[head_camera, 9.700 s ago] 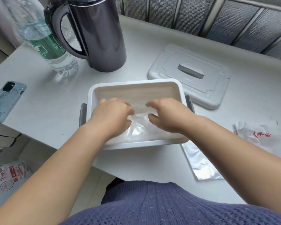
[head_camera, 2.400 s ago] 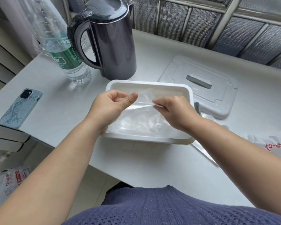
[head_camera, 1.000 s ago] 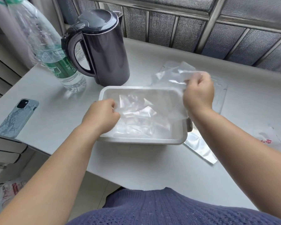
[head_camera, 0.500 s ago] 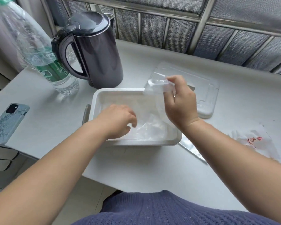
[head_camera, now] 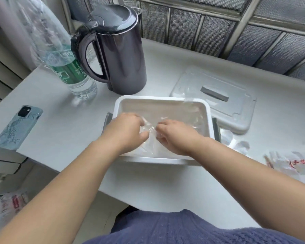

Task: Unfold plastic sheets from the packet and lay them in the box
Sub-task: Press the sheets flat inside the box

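Inside the box: both hands work low in the white rectangular plastic box (head_camera: 148,99), which sits on the white table (head_camera: 165,184).
Left hand: the left hand (head_camera: 125,131) has its fingers curled and pinches the clear crinkled plastic sheet (head_camera: 149,129) at its bunched middle.
Right hand: the right hand (head_camera: 176,136) is just beside the left, with its fingers curled onto the same sheet. It reads as a pinch, though blur softens the fingertips.
Sheet: it lies in the box, crumpled between the hands and smoother toward the far right corner, where it seems to climb the wall.
Packet: the red-printed white plastic packet (head_camera: 289,164) lies well apart on the table, to the right.
Lid: the translucent white lid with a grey handle (head_camera: 236,113) rests just behind the box.
Risk of tearing: the two pinches are close together, so a sharp pull apart would likely stretch or split the thin film.
Risk of bunching: if the hands let go of the creased middle, the sheet would probably stay wadded rather than flat.
Risk of cling: the film may stick to the fingers and lift out as the hands rise.
Risk at the rim: an edge left over the wall could foul the lid.
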